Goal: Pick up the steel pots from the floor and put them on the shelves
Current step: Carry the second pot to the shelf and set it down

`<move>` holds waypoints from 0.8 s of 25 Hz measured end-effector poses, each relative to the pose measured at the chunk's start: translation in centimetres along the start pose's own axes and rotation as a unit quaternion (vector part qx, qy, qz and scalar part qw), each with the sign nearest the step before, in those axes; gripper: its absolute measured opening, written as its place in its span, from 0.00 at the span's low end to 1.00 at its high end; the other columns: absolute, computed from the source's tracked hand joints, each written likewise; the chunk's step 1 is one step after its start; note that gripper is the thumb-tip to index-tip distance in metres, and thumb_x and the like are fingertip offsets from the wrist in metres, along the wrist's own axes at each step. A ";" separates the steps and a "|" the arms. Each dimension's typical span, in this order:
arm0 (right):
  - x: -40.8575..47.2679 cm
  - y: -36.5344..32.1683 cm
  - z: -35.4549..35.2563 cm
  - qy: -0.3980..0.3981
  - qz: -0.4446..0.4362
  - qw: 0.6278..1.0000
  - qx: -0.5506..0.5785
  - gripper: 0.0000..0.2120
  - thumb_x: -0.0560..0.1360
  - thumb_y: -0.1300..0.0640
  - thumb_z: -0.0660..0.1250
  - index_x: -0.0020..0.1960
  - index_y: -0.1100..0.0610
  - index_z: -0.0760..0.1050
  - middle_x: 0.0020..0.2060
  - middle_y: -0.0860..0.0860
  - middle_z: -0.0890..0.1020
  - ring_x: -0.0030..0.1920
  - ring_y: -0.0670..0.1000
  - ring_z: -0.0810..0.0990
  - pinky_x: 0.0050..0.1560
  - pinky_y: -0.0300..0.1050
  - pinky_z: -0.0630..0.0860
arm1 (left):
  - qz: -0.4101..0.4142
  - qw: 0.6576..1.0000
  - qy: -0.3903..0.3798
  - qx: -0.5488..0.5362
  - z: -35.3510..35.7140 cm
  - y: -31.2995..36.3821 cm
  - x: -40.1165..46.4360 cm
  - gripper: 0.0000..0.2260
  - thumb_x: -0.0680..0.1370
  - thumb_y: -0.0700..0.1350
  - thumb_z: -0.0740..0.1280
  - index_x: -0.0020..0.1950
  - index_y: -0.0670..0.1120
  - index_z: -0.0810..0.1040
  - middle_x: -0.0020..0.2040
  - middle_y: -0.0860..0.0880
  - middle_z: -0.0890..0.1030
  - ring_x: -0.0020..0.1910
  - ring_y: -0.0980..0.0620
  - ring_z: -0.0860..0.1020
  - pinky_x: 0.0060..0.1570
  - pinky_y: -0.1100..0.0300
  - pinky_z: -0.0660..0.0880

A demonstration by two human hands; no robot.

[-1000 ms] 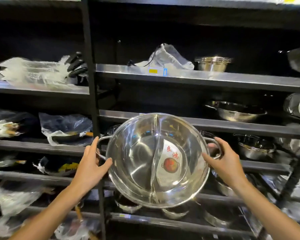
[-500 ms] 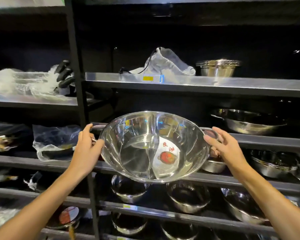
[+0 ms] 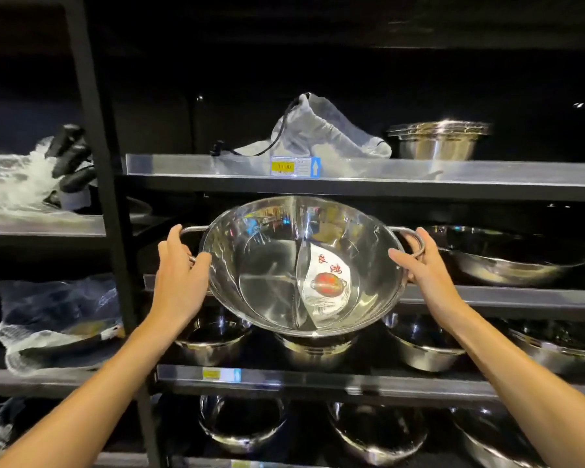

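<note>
A wide steel pot [image 3: 267, 265] with a curved divider and a paper label inside is held in front of the metal shelves, tilted toward me. My left hand [image 3: 179, 275] grips its left loop handle and my right hand [image 3: 422, 265] grips its right loop handle. The pot hangs level with the middle shelf [image 3: 504, 297], just under the upper shelf [image 3: 419, 170]. Its underside is hidden.
A shallow steel pan [image 3: 507, 255] sits on the middle shelf to the right. Stacked steel bowls [image 3: 436, 140] and a grey cloth bag [image 3: 318, 130] sit on the upper shelf. More steel pots [image 3: 422, 349] fill lower shelves. A black upright post [image 3: 98, 163] stands left, with plastic-wrapped pans [image 3: 58, 319] beyond.
Both hands have lifted the pot up from the lower shelves' level to the middle shelf and moved it closer to the rack. The view has tilted upward.
</note>
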State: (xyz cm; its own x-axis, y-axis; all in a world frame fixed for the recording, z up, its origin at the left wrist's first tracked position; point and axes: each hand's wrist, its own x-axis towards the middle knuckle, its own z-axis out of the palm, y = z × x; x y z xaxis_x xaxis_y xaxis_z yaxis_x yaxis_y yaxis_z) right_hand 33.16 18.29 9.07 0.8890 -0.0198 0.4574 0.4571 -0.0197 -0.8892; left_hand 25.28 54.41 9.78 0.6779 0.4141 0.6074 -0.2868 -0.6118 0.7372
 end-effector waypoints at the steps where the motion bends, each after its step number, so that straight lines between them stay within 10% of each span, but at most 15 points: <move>1: 1.2 0.5 0.0 -0.002 0.009 1.000 0.006 0.43 0.76 0.56 0.70 0.82 0.51 0.47 0.78 0.47 0.62 0.66 0.44 0.73 0.52 0.36 0.72 | -0.002 1.000 0.005 -0.001 0.6 0.2 0.4 0.28 0.79 0.42 0.60 0.78 0.43 0.54 0.62 0.43 0.68 0.43 0.56 0.71 0.52 0.57 0.63; 10: 9.6 3.4 0.9 0.004 0.092 0.990 0.105 0.32 0.73 0.67 0.63 0.76 0.66 0.59 0.70 0.61 0.70 0.65 0.60 0.76 0.66 0.55 0.73 | -0.051 0.998 0.033 -0.026 5.5 0.3 4.8 0.31 0.80 0.44 0.61 0.79 0.44 0.51 0.65 0.44 0.70 0.44 0.63 0.70 0.52 0.61 0.62; 13: 11.3 4.2 0.6 -0.016 0.113 0.989 0.097 0.27 0.64 0.62 0.67 0.62 0.69 0.74 0.54 0.70 0.79 0.52 0.70 0.78 0.51 0.50 0.75 | -0.061 0.997 0.037 -0.037 6.8 0.6 5.7 0.30 0.80 0.42 0.60 0.79 0.42 0.50 0.68 0.44 0.67 0.43 0.60 0.71 0.50 0.62 0.63; 16: 12.5 4.8 0.7 -0.058 0.141 0.985 0.084 0.09 0.64 0.63 0.64 0.45 0.60 0.72 0.32 0.54 0.75 0.31 0.51 0.74 0.34 0.40 0.69 | -0.062 0.997 0.040 -0.039 8.0 0.1 6.4 0.31 0.80 0.41 0.60 0.79 0.42 0.49 0.68 0.46 0.65 0.43 0.58 0.72 0.52 0.60 0.65; 20: 15.1 5.9 0.7 -0.071 0.165 0.981 0.073 0.22 0.63 0.63 0.63 0.57 0.60 0.69 0.38 0.55 0.76 0.33 0.49 0.77 0.35 0.43 0.79 | -0.084 0.995 0.036 -0.044 9.7 -0.9 8.5 0.29 0.79 0.41 0.59 0.78 0.41 0.52 0.67 0.49 0.64 0.44 0.55 0.72 0.51 0.58 0.66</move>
State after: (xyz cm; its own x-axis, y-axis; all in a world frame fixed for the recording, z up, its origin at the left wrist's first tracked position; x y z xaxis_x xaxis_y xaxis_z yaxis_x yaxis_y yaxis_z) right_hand 49.33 18.60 10.74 0.9793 0.1386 0.1477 0.1335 0.1070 -0.9853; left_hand 37.86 51.98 11.40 0.6721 0.5546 0.4906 -0.2333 -0.4703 0.8511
